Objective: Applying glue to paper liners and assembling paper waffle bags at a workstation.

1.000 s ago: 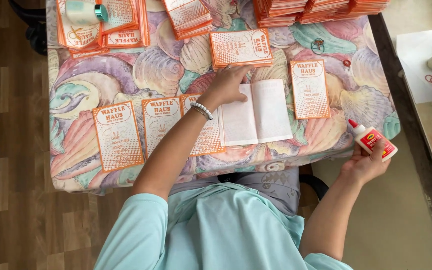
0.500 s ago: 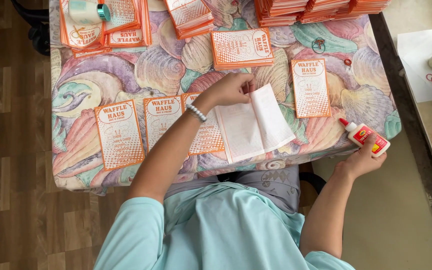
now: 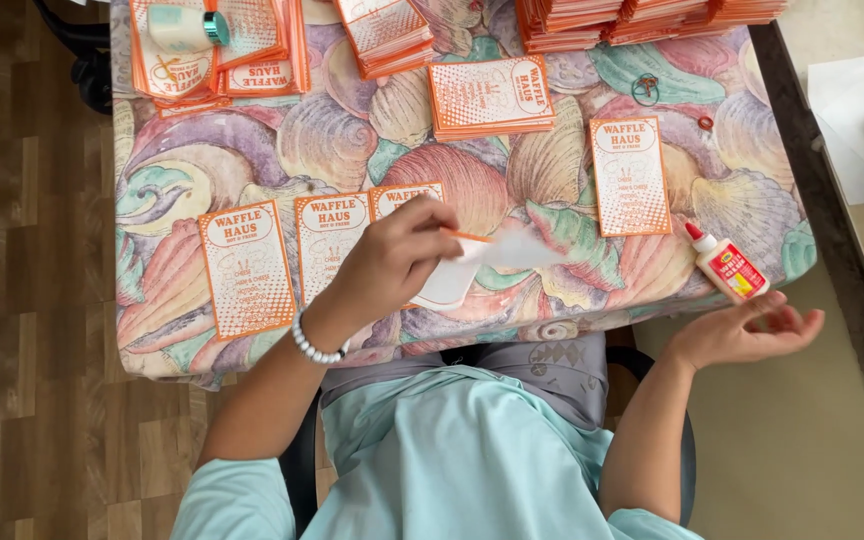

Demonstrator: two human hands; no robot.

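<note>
My left hand (image 3: pixel 387 262) is raised over the near middle of the table and is shut on a white card with an orange edge (image 3: pixel 497 250), which is blurred and off the cloth. My right hand (image 3: pixel 742 335) hangs palm up just past the table's near right corner, fingers apart and holding nothing. A small white glue bottle with a red cap (image 3: pixel 727 265) lies on that corner, a short way above the hand and not touching it. Orange-and-white printed cards (image 3: pixel 247 268) lie flat in a row left of my left hand.
The table has a shell-pattern cloth (image 3: pixel 332 140). A single card (image 3: pixel 630 175) lies at the right, a card stack (image 3: pixel 490 95) in the middle, more stacks (image 3: pixel 642 15) along the far edge. Rubber bands (image 3: pixel 644 88) sit nearby. A side counter (image 3: pixel 852 230) stands right, wooden floor (image 3: pixel 32 300) left.
My left hand has lifted the white card off the table. My right hand has let go of the glue bottle, which now lies on the table corner, and has opened.
</note>
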